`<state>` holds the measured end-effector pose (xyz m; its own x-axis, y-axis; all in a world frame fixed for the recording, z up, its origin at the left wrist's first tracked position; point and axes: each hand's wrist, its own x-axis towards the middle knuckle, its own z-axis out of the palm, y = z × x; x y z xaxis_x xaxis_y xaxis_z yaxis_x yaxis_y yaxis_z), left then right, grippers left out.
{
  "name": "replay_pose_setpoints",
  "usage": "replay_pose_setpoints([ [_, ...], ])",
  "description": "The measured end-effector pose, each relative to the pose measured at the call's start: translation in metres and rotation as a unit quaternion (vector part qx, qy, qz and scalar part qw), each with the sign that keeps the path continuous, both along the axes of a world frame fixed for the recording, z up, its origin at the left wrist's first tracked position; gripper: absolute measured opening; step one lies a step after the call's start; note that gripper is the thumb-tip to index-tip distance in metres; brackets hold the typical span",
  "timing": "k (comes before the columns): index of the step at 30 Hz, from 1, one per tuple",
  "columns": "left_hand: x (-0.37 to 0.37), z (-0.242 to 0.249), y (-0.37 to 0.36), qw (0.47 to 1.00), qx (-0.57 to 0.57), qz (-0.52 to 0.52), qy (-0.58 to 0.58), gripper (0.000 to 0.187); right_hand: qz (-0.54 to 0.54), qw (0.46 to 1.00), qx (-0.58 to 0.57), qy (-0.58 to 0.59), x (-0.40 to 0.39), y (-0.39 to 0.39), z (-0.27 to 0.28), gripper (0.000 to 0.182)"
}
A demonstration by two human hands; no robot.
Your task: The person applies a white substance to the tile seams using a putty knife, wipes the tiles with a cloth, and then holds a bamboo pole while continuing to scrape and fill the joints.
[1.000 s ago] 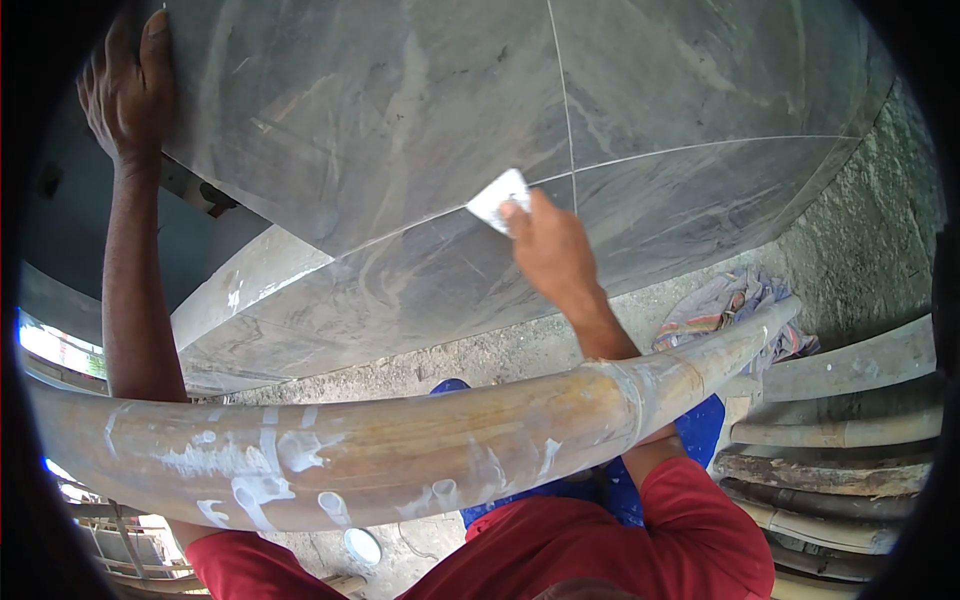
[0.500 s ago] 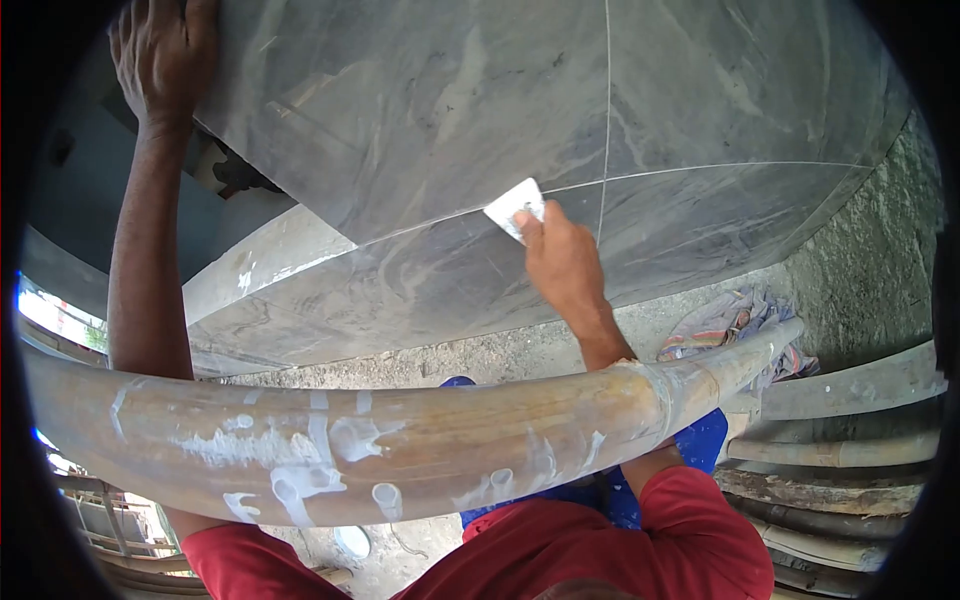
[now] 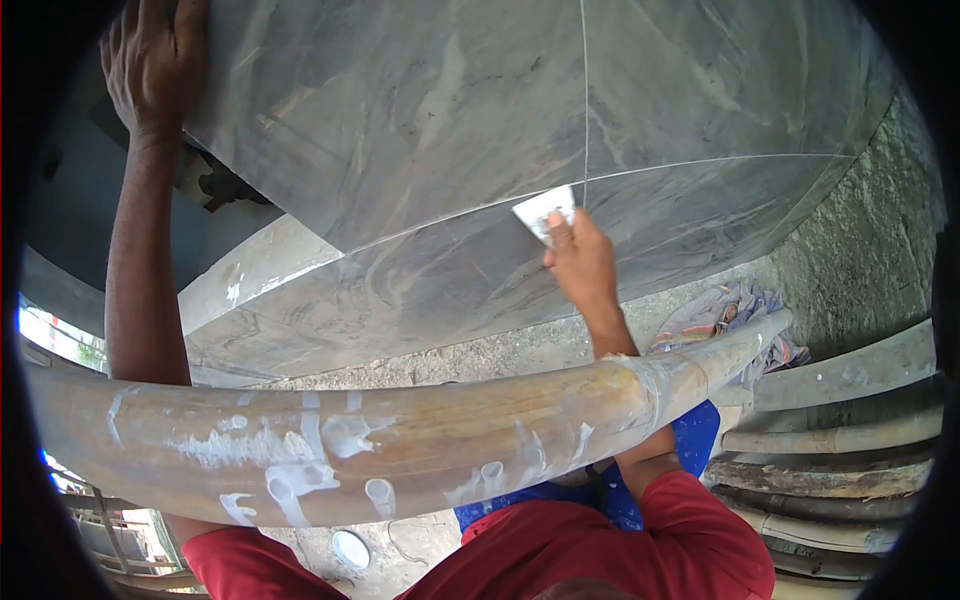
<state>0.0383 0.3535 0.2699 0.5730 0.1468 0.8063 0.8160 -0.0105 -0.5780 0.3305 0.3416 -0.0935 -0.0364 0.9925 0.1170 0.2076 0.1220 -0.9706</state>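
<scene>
My right hand [image 3: 584, 265] pinches a small white scraper [image 3: 540, 209] smeared with white paste. Its edge lies close to the pale joint line between grey marbled tiles [image 3: 430, 110], just left of where two joints cross. At the upper left, my left hand [image 3: 155, 75] rests with fingers stretched out along the side edge of the tiled surface, holding nothing. Below that hand, a cut corner opens beside a lighter ledge [image 3: 270, 250] with white smears.
A thick bamboo pole [image 3: 450, 430], spotted with white, crosses in front of my body, and both arms reach past it. Crumpled sacking [image 3: 715, 315] lies at the wall's foot. Several bamboo poles [image 3: 830, 478] are stacked at right. Down below sits a round white container [image 3: 350, 549].
My right hand and the scraper have moved right and slightly down along the joint, closer to the crossing. My left hand stays at the edge; the view has shifted slightly.
</scene>
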Motion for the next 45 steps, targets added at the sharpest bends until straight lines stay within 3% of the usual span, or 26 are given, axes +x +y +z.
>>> replay_pose_setpoints([
  [3, 0.001, -0.001, 0.000, 1.000, 0.004, 0.005, 0.000, 0.080, -0.054, 0.998, -0.025, 0.019, 0.031, 0.001, 0.006, 0.047],
  [5, -0.001, -0.001, 0.001, 1.000, 0.009, 0.004, 0.004, 0.080, -0.051, 0.996, 0.015, -0.066, 0.034, 0.009, 0.002, 0.048],
  [11, -0.006, 0.002, 0.006, 1.000, 0.008, 0.001, 0.004, 0.082, -0.074, 0.988, 0.006, -0.132, 0.031, 0.012, 0.006, 0.045],
  [13, -0.028, 0.005, 0.023, 0.989, 0.138, -0.030, 0.046, 0.053, -0.060, 0.983, 0.028, -0.173, 0.015, 0.006, 0.012, 0.044],
  [17, -0.030, 0.006, 0.024, 0.989, 0.138, -0.030, 0.035, 0.053, -0.013, 0.976, 0.026, -0.217, -0.001, -0.006, 0.028, 0.041],
  [19, -0.030, 0.006, 0.022, 0.990, 0.136, -0.024, 0.043, 0.054, -0.061, 0.971, 0.071, -0.221, 0.011, 0.006, -0.001, 0.045],
  [21, -0.031, 0.006, 0.021, 0.989, 0.139, -0.020, 0.042, 0.055, -0.097, 0.992, 0.004, 0.085, 0.031, 0.012, -0.005, 0.043],
  [22, -0.029, 0.005, 0.022, 0.989, 0.139, -0.018, 0.041, 0.055, -0.099, 0.992, 0.004, 0.084, 0.037, 0.014, -0.008, 0.043],
  [24, -0.039, 0.007, 0.023, 0.990, 0.135, -0.003, 0.033, 0.055, -0.111, 0.971, -0.018, 0.210, 0.048, 0.012, -0.001, 0.039],
  [28, -0.037, 0.010, 0.027, 0.988, 0.145, -0.013, 0.056, 0.054, -0.110, 0.964, 0.000, 0.244, 0.054, 0.025, -0.006, 0.038],
  [42, -0.052, 0.014, 0.030, 0.987, 0.149, -0.027, 0.055, 0.054, -0.105, 0.978, -0.008, 0.182, 0.075, 0.029, -0.002, 0.037],
  [44, -0.072, 0.025, 0.029, 0.989, 0.109, 0.076, 0.060, 0.055, -0.103, 0.978, -0.013, 0.181, 0.073, 0.028, 0.000, 0.038],
  [45, -0.073, 0.027, 0.029, 0.989, 0.110, 0.077, 0.060, 0.055, -0.102, 0.978, -0.017, 0.179, 0.072, 0.028, 0.001, 0.038],
])
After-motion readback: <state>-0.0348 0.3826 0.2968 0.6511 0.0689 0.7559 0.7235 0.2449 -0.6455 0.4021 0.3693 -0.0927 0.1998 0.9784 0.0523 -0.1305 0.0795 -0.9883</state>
